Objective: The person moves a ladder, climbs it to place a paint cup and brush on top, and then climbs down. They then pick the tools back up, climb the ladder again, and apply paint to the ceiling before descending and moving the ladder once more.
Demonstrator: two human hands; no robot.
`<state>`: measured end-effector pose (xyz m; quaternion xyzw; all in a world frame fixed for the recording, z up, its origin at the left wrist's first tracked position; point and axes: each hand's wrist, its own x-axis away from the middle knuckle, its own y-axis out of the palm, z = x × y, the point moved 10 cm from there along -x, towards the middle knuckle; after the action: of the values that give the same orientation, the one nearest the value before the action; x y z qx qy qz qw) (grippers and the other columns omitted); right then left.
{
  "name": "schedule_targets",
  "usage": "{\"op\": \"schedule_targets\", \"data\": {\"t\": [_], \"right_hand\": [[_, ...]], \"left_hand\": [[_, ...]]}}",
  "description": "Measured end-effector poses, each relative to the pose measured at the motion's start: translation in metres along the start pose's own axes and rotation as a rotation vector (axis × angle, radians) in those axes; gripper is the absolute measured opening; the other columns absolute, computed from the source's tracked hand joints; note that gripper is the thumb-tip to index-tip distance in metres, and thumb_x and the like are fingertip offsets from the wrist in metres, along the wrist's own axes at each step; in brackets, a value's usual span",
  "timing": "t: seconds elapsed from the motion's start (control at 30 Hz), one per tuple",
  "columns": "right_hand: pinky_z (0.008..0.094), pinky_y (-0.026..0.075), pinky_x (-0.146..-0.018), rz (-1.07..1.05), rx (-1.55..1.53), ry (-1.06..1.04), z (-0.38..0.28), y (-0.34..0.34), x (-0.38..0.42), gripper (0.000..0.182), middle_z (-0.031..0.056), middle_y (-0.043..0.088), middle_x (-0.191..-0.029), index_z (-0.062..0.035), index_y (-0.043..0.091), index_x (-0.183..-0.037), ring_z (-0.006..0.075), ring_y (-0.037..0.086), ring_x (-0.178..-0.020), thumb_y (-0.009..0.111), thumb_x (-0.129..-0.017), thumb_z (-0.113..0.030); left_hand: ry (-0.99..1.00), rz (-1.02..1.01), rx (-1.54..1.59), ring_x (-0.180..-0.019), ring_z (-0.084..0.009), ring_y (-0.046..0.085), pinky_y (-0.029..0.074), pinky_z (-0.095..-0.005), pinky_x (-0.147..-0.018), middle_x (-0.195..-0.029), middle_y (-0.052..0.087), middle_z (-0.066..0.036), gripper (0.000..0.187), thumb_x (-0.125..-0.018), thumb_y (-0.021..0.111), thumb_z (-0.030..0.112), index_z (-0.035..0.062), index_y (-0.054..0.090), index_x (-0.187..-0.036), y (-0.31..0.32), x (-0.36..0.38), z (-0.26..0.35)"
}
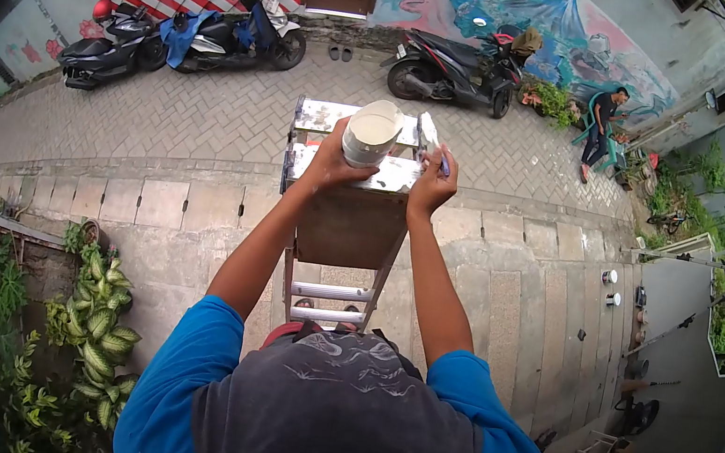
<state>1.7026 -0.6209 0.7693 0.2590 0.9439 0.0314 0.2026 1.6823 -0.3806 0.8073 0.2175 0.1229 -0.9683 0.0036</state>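
My left hand (336, 165) is wrapped round the side and base of a white paint cup (372, 133), tilted over the top of a paint-spotted stepladder (305, 159). Pale paint shows inside the cup. Just right of it, my right hand (433, 186) grips a paintbrush (430, 131) by its purplish handle, with the whitish bristles pointing up. The brush and the cup are apart. Below the hands are the ladder's brown panel and its lower metal rungs.
Beyond the ladder, motorbikes (449, 68) stand along painted walls. A person (605, 123) sits on a green chair at the right. Plants (102, 328) grow at lower left. White cans (609, 277) stand on the paving at right.
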Motion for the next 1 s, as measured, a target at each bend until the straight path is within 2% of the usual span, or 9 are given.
{"op": "schedule_targets", "data": {"t": [0.1, 0.2, 0.3, 0.4, 0.53, 0.6, 0.77, 0.97, 1.0], "right_hand": [[0.0279, 0.058, -0.074, -0.007, -0.051, 0.039, -0.004, 0.000, -0.001, 0.025, 0.0121, 0.066, -0.107, 0.0090, 0.064, -0.111, 0.0183, 0.069, -0.085, 0.064, -0.097, -0.012], [0.0266, 0.055, -0.077, -0.059, 0.075, -0.190, -0.030, 0.001, -0.003, 0.024, 0.0132, 0.070, -0.108, 0.0083, 0.067, -0.111, 0.0154, 0.068, -0.087, 0.067, -0.094, -0.009], [0.0265, 0.055, -0.080, -0.059, 0.011, -0.036, -0.039, 0.000, -0.006, 0.024, 0.0132, 0.071, -0.104, 0.0079, 0.067, -0.112, 0.0151, 0.068, -0.088, 0.067, -0.094, -0.007], [0.0263, 0.055, -0.081, -0.024, -0.120, 0.030, -0.039, 0.008, -0.008, 0.024, 0.0151, 0.071, -0.101, 0.0092, 0.064, -0.111, 0.0166, 0.070, -0.091, 0.067, -0.093, -0.007], [0.0259, 0.055, -0.079, -0.055, -0.304, 0.232, -0.024, 0.040, -0.011, 0.021, 0.0130, 0.070, -0.097, 0.0076, 0.063, -0.105, 0.0180, 0.071, -0.092, 0.070, -0.091, -0.007], [0.0241, 0.053, -0.074, -0.105, -0.462, 0.382, -0.013, 0.063, -0.005, 0.024, 0.0125, 0.071, -0.097, 0.0068, 0.065, -0.106, 0.0167, 0.070, -0.091, 0.072, -0.090, -0.009], [0.0268, 0.053, -0.073, -0.121, -0.435, 0.546, 0.021, 0.086, 0.005, 0.028, 0.0078, 0.069, -0.099, 0.0049, 0.068, -0.107, 0.0137, 0.065, -0.082, 0.077, -0.088, -0.014], [0.0304, 0.058, -0.081, -0.170, -0.678, 0.691, 0.032, 0.093, 0.013, 0.029, 0.0129, 0.067, -0.102, 0.0077, 0.061, -0.113, 0.0194, 0.068, -0.090, 0.072, -0.089, -0.004], [0.0255, 0.055, -0.065, -0.148, -0.678, 0.693, 0.038, 0.091, 0.015, 0.023, 0.0113, 0.069, -0.094, 0.0055, 0.063, -0.105, 0.0154, 0.067, -0.078, 0.073, -0.087, -0.003]], "left_hand": [[-0.021, -0.028, 0.010, -0.121, -0.0242, 0.055, 0.044, -0.0373, -0.104, -0.129, 0.056, -0.014, 0.095, -0.060, 0.092, 0.023, 0.0015, 0.041, -0.137, 0.003, -0.001, -0.001], [-0.029, -0.092, 0.008, -0.121, -0.0252, 0.055, 0.044, -0.0366, -0.104, -0.131, 0.056, -0.016, 0.101, -0.060, 0.092, 0.019, 0.0015, 0.035, -0.142, 0.008, 0.000, -0.005], [0.129, 0.009, -0.110, -0.123, -0.0273, 0.054, 0.042, -0.0379, -0.107, -0.132, 0.054, -0.018, 0.113, -0.060, 0.093, 0.020, 0.0025, 0.025, -0.148, 0.001, 0.001, 0.009], [0.034, -0.051, 0.120, -0.125, -0.0290, 0.053, 0.040, -0.0396, -0.109, -0.134, 0.052, -0.019, 0.122, -0.059, 0.093, 0.022, 0.0032, 0.015, -0.151, 0.008, 0.000, 0.004], [0.110, -0.111, 0.036, -0.122, -0.0268, 0.055, 0.043, -0.0385, -0.106, -0.132, 0.056, -0.017, 0.110, -0.059, 0.093, 0.024, 0.0010, 0.030, -0.146, 0.012, -0.005, 0.005], [-0.097, -0.158, 0.074, -0.117, -0.0241, 0.060, 0.047, -0.0366, -0.102, -0.127, 0.060, -0.015, 0.096, -0.059, 0.092, 0.023, 0.0000, 0.042, -0.138, 0.015, -0.002, -0.005], [-0.061, -0.110, 0.069, -0.115, -0.0233, 0.062, 0.049, -0.0359, -0.098, -0.125, 0.063, -0.015, 0.089, -0.059, 0.091, 0.023, -0.0003, 0.047, -0.134, 0.013, 0.000, -0.004], [-0.044, -0.095, 0.019, -0.116, -0.0237, 0.061, 0.048, -0.0358, -0.099, -0.125, 0.063, -0.016, 0.089, -0.060, 0.089, 0.024, -0.0002, 0.047, -0.134, 0.009, -0.001, -0.006], [-0.043, -0.111, 0.015, -0.116, -0.0238, 0.061, 0.048, -0.0359, -0.099, -0.126, 0.063, -0.015, 0.089, -0.060, 0.089, 0.024, -0.0003, 0.047, -0.134, 0.010, -0.001, -0.004]]}}
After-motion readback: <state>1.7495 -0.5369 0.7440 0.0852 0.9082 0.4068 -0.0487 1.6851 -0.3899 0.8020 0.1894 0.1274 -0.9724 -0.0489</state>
